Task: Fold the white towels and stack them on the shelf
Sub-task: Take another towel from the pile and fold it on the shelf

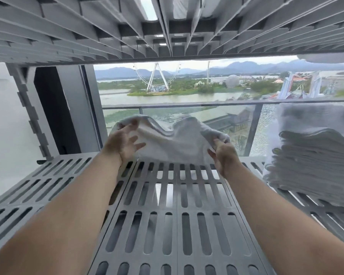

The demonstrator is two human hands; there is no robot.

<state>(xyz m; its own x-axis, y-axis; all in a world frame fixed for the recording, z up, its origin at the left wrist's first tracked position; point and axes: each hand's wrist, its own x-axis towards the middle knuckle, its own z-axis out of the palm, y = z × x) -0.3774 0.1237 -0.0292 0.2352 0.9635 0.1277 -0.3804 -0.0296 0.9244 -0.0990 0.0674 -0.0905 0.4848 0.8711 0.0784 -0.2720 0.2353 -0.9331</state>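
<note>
A white towel (173,141) hangs loosely bunched over the back of the grey slotted shelf (167,225), held up between both hands. My left hand (125,142) is at its left corner with fingers spread and the thumb up against the cloth. My right hand (223,151) pinches the towel's right edge with curled fingers. A tall stack of folded white towels (310,165) stands on the right side of the same shelf.
Another grey slotted shelf (127,32) runs close overhead. A shelf upright (32,116) stands at the left. Behind the shelf is a window with a balcony railing (207,105). More white cloth (326,58) shows at the upper right.
</note>
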